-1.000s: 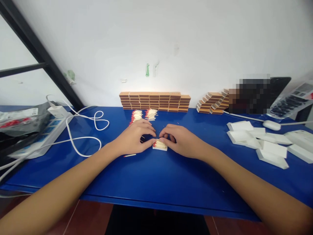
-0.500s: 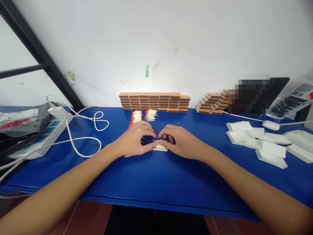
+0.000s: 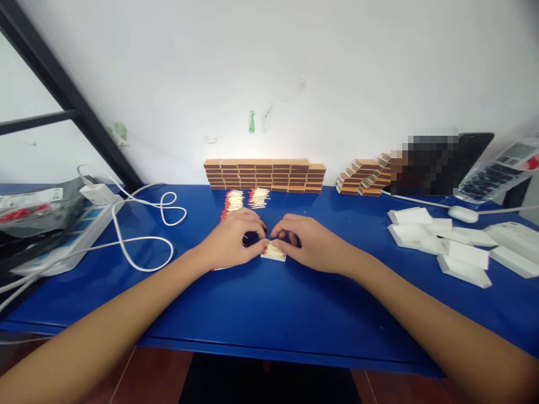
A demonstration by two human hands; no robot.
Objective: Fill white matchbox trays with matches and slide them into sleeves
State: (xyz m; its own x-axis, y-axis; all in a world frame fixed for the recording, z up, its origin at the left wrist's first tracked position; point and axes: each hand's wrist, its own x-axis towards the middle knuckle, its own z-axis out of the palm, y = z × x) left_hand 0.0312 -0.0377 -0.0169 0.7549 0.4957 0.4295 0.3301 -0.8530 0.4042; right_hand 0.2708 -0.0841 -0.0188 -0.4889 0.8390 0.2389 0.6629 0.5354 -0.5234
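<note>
A small white matchbox tray [image 3: 273, 252] filled with red-tipped matches lies on the blue table [image 3: 269, 303]. My left hand [image 3: 233, 240] curls over its left end, fingertips pinched at the tray's edge. My right hand [image 3: 307, 242] curls over its right end, fingers also pinched on the tray and matches. Both sets of fingertips nearly meet above the tray. Two loose piles of matches [image 3: 246, 198] lie just beyond my hands. A single match pokes out under my left wrist.
A wall of stacked brown matchboxes [image 3: 265, 175] stands at the back, with a stepped stack [image 3: 364, 178] to its right. White empty trays [image 3: 446, 241] lie at the right. A power strip with white cables [image 3: 126, 224] sits left. A mouse [image 3: 462, 214] lies back right.
My fingertips have drawn closer together over the tray. The view has shifted slightly; the tray stays in place.
</note>
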